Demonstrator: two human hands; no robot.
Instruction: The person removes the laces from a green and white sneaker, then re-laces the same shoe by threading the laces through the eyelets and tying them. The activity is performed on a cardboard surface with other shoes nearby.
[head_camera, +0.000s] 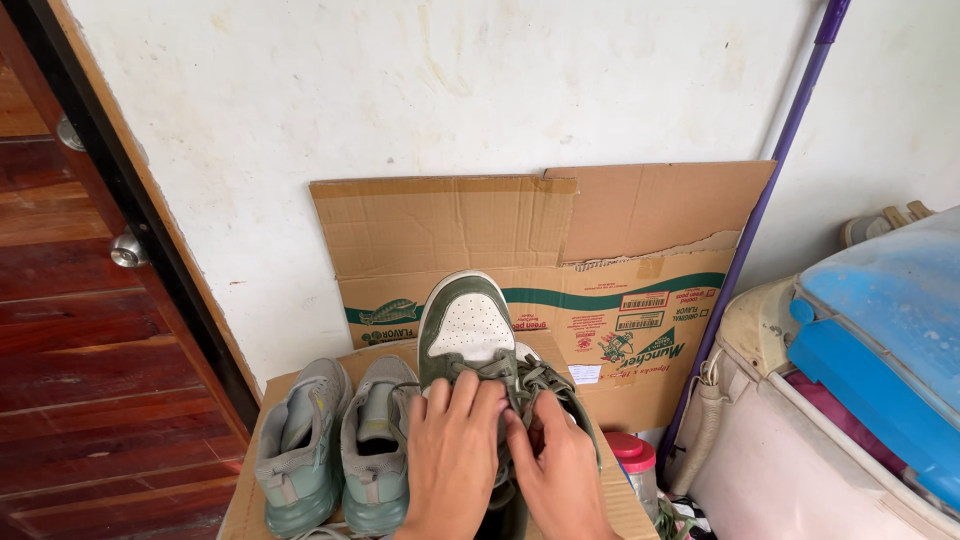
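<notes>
**Both hands in the laces of a green-and-white sneaker**

Nearest to where I stand, the left hand lies flat over the tongue and laces of the olive-green and white leather sneaker, fingers together and pressing down. The right hand is beside it, touching it, with its fingertips pinched on the olive laces at the shoe's right side. The sneaker sits toe-up and toe-away on the flattened brown cardboard sheet, and its heel is hidden under the wrists.

Just left of the sneaker, on the same cardboard, stands a pair of pale sage-green mesh running shoes, side by side and touching each other. Right of the sneaker, lower down and partly hidden, is a clear jar with a red lid. Further right is a cream tub with a blue plastic lid.

Behind the sneaker, a brown printed cardboard box panel leans on the white plastered wall. A purple broom handle slants up the wall to its right, and a dark red wooden door stands off to the left.

To my eye the risk is in the laces: they look bunched and loose, so a hard pull from the pinching hand could knot them or tip the sneaker sideways against the running shoes. The jar near the cardboard's edge could also be knocked by the right elbow.
</notes>
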